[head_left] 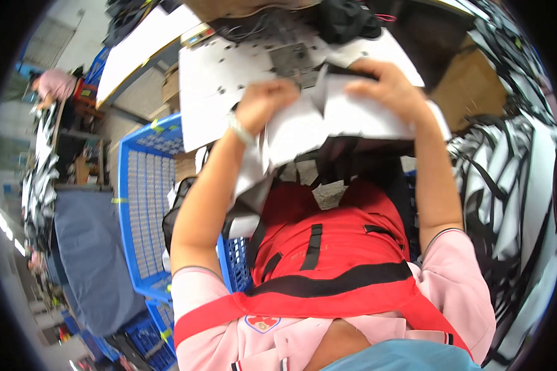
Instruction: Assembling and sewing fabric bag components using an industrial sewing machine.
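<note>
My left hand (265,106) is closed in a pinch at the left side of a white fabric piece (294,133), blurred by motion. My right hand (393,89) grips a white fabric panel with black edging (359,111), thumb and fingers curled over its upper edge. Both pieces lie over the near edge of the white worktable (207,102), and whether they are joined I cannot tell. Just beyond my fingers a grey metal plate (289,57) is set into the tabletop. Dark material hangs below the panel, above my red apron (334,247).
A blue plastic basket (148,204) with white and black pieces stands at my left. Many white strips with black edges (513,173) hang in a heap at my right, by a brown cardboard piece (473,80). Black cloth (349,21) lies at the back. Another person (57,83) works far left.
</note>
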